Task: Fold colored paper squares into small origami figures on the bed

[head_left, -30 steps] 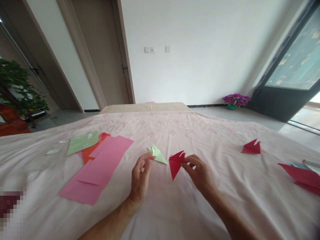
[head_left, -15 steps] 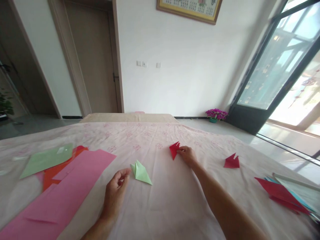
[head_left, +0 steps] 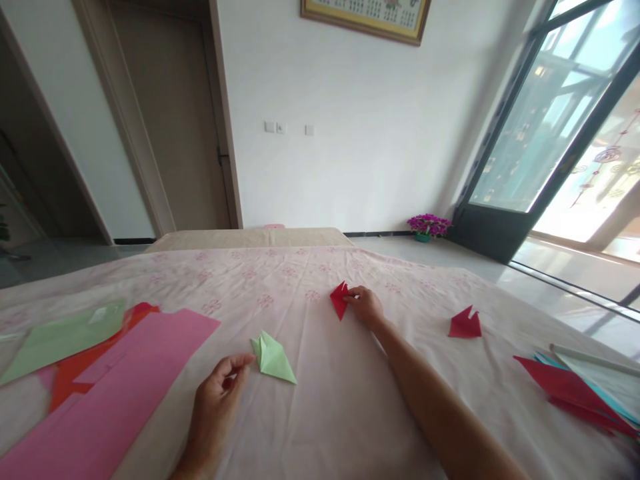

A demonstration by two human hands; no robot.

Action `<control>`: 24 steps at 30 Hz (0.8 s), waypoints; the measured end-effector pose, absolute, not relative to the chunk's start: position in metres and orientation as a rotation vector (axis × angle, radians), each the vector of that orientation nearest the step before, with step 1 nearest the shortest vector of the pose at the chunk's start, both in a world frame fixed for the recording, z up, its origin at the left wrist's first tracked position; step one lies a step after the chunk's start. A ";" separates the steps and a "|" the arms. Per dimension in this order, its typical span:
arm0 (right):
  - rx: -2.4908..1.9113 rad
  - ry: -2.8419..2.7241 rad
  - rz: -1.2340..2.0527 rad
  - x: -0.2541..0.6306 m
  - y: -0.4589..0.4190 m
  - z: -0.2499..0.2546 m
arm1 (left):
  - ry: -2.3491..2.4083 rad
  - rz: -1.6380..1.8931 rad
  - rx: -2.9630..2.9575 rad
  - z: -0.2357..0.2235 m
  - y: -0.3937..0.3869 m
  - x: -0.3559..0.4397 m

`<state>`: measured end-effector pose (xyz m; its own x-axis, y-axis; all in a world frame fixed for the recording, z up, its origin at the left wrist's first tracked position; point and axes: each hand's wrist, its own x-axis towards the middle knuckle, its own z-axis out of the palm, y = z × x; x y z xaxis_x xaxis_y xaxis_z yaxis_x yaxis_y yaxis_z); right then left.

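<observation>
My right hand is stretched far out over the pink cloth, its fingers pinched on a small folded red paper piece that lies on the cloth. My left hand rests nearer to me, fingers curled with the tips close together, just left of a folded light green paper piece; its fingertips are beside the piece's edge and hold nothing that I can see.
A second folded red piece lies to the right. Red and blue sheets sit at the right edge. Pink, orange and green sheets lie at the left. A potted purple flower stands on the floor by the window.
My right hand has carried the red piece away from me and set it down farther out on the cloth. My left hand has drawn back from the green piece. The view has tilted upward.
</observation>
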<state>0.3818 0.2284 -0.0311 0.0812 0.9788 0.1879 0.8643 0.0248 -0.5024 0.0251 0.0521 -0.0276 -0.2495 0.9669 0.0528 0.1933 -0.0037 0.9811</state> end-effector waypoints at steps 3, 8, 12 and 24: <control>-1.831 -1.857 0.307 0.384 0.235 -0.031 | 1.536 1.402 1.172 -0.027 0.054 0.024; -1.782 -1.858 0.371 0.385 0.237 -0.032 | 1.512 1.533 1.111 -0.025 0.058 0.023; -1.736 -1.740 0.391 0.390 0.223 -0.027 | 1.600 1.475 1.280 -0.024 0.061 0.022; -1.491 -1.816 0.568 0.278 0.110 -0.026 | 1.839 1.051 1.911 -0.020 0.076 0.040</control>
<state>0.2780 0.1097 -0.0258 -0.0838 0.9661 0.2442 0.6544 0.2382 -0.7176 0.0400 0.0760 -0.0195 -0.0797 0.9507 0.2996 0.7408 -0.1446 0.6560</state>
